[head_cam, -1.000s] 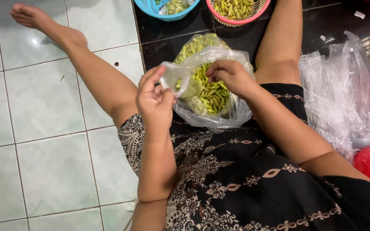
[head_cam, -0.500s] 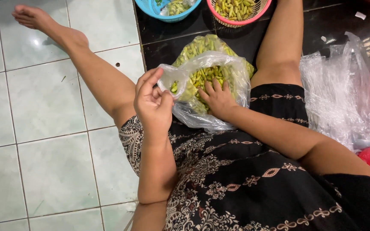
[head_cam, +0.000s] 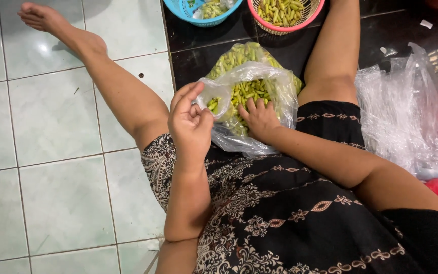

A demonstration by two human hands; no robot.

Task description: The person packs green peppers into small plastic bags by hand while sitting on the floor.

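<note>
Between the person's spread legs on the tiled floor (head_cam: 51, 127), a clear plastic bag (head_cam: 280, 96) of small green chillies (head_cam: 252, 94) sits against the hem of a black patterned dress (head_cam: 280, 213). The left hand (head_cam: 191, 124) pinches the near rim of the bag between thumb and fingertips, holding its mouth open at the side nearer the left knee. The right hand (head_cam: 260, 119) is pushed into the bag's mouth, fingers spread and curled down among the chillies; whether it has closed on any of them cannot be told, since the fingertips are buried.

By the look of it, the work is well in hand but far from over: the bag holds a fair heap, a second mound of green chillies (head_cam: 244, 53) lies just beyond it, and past that stand a pink basket (head_cam: 316, 12) holding yellowish-green pods and a blue basket (head_cam: 178, 10) with a few more. To the bag's right, beyond the right leg, lies a crumpled pile of clear plastic bags (head_cam: 401, 111).

Thin and glossy, the bag is wrinkled and slumped, its film see-through enough to show the short pods, green to pale yellow, packed loosely inside.
</note>
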